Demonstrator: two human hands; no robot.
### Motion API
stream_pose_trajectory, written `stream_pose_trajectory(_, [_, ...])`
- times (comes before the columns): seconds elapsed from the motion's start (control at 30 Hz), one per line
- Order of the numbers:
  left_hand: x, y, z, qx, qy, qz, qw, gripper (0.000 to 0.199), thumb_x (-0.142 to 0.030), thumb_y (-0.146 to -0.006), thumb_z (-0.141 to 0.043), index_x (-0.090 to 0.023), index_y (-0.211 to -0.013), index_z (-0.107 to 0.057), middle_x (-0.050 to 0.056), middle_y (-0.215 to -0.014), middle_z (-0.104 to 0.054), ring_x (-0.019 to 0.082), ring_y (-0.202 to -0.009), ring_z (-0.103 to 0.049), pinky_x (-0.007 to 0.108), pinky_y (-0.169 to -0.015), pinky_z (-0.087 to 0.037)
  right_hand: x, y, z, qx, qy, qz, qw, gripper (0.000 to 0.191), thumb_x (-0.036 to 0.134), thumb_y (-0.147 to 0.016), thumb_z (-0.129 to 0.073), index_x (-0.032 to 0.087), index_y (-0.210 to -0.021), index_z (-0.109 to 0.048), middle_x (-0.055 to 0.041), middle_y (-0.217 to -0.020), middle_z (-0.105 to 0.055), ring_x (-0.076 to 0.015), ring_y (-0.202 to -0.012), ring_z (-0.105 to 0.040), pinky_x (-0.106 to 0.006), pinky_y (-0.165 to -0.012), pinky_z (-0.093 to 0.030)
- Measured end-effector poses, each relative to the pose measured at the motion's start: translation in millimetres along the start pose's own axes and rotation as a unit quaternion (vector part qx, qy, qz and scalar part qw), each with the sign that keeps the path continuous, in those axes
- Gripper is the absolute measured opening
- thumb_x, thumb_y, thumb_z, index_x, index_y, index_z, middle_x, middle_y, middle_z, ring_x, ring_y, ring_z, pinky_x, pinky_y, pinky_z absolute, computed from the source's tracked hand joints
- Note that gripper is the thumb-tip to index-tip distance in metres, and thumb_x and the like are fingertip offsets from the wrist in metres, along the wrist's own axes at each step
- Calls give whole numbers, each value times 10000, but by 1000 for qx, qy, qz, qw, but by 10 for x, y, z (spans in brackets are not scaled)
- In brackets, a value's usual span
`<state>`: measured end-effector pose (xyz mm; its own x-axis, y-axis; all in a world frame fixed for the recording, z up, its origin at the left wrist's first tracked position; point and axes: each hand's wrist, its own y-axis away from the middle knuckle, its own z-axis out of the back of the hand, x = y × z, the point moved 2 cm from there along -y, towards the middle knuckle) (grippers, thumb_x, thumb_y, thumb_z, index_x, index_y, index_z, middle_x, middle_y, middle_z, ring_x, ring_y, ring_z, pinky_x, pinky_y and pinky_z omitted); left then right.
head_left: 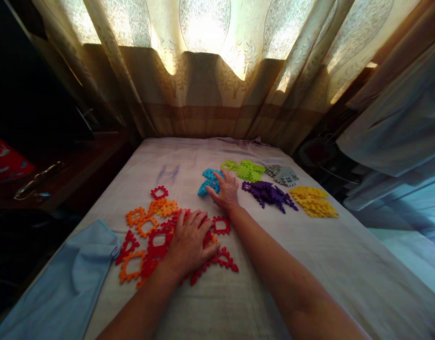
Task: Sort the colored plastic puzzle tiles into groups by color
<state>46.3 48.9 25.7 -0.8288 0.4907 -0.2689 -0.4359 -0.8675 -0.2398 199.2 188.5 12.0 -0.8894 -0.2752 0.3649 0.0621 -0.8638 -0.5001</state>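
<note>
My left hand (192, 238) lies palm down with its fingers spread on a loose pile of red interlocking building pieces (155, 255). Orange pieces (132, 267) with toothed edges are mixed in around the pile's left side and back. My right hand (226, 191) reaches farther out and rests at the right side of a small heap of blue pieces (210, 178). Its thumb and fingers are apart and touch or hover over the heap; whether a piece is under the palm is hidden.
Sorted heaps of lime green (251, 171), grey (284, 175), purple (268, 193) and yellow pieces (313, 202) sit on the sheet-covered surface (274, 264) at the right. A light blue cloth (68, 278) lies at the left edge. Curtains (203, 80) hang behind.
</note>
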Motion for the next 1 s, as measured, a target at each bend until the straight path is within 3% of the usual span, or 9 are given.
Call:
stream_pose_trajectory(0.07, [-4,-2,3,-3,-1,-1,1000,524,-551,-835,-604,-240,-1257,-616,113,-1404,-564,312,-1348,-449,599,-1197,-173,87,48,35,20,11,90,996,605,516,-848,-618,263,-1391,-534,-132,-1544,-382,-314,-1425,-299,-535,-1159,-154])
stream_pose_trajectory(0.13, [-7,-3,4,3,0,0,1000,530,-550,-835,-605,-238,-1264,-611,114,-1405,-562,313,-1344,-453,603,-1197,-169,130,37,31,54,19,132,990,524,496,-860,-621,281,-1336,-590,-120,-1539,-394,-310,-1422,-304,-535,-1159,-146])
stream_pose_trajectory(0.23, [-4,-2,8,11,4,1,1000,542,-552,-830,-615,-238,-1273,-605,115,-1417,-553,314,-1345,-452,612,-1195,-170,78,-70,-20,90,34,110,989,371,435,-905,-582,276,-1229,-669,-123,-1474,-482,-305,-1384,-362,-552,-1143,-173])
stream_pose_trajectory(0.33, [0,0,15,9,8,-4,1000,531,-552,-831,-616,-244,-1264,-612,112,-1415,-555,311,-1345,-452,615,-1196,-168,-32,-155,-54,86,42,79,992,354,416,-933,-547,262,-1227,-670,-129,-1440,-518,-296,-1352,-406,-552,-1131,-207])
stream_pose_trajectory(0.47, [-3,-3,19,7,7,-4,1000,514,-551,-839,-605,-241,-1249,-619,118,-1404,-562,313,-1340,-455,621,-1192,-169,-110,-66,-4,63,33,106,992,462,491,-916,-550,223,-1284,-632,-157,-1433,-521,-298,-1337,-429,-538,-1134,-217])
stream_pose_trajectory(0.6, [-4,-5,9,3,5,-2,1000,520,-559,-834,-606,-241,-1245,-618,117,-1404,-561,315,-1339,-456,616,-1192,-176,-165,73,67,87,46,172,980,630,598,-825,-629,227,-1333,-598,-163,-1490,-461,-334,-1380,-379,-543,-1141,-205])
stream_pose_trajectory(0.73, [14,8,-16,-1,9,-3,1000,515,-570,-838,-593,-244,-1237,-620,109,-1408,-561,310,-1346,-450,613,-1198,-156,-283,2,63,98,74,155,980,661,596,-826,-632,216,-1363,-571,-174,-1499,-448,-342,-1385,-377,-546,-1137,-222])
stream_pose_trajectory(0.87, [15,16,-21,-7,11,-1,1000,519,-577,-830,-602,-246,-1228,-622,108,-1400,-569,306,-1346,-452,605,-1197,-161,-342,-82,32,79,79,125,986,646,576,-855,-609,188,-1369,-563,-188,-1463,-487,-334,-1359,-411,-530,-1130,-253])
stream_pose_trajectory(1.0, [4,2,-1,8,6,4,1000,514,-568,-830,-600,-250,-1234,-618,111,-1400,-568,308,-1349,-449,606,-1193,-169,-312,28,79,34,58,101,993,555,511,-913,-549,166,-1347,-576,-180,-1425,-528,-306,-1330,-447,-488,-1127,-287])
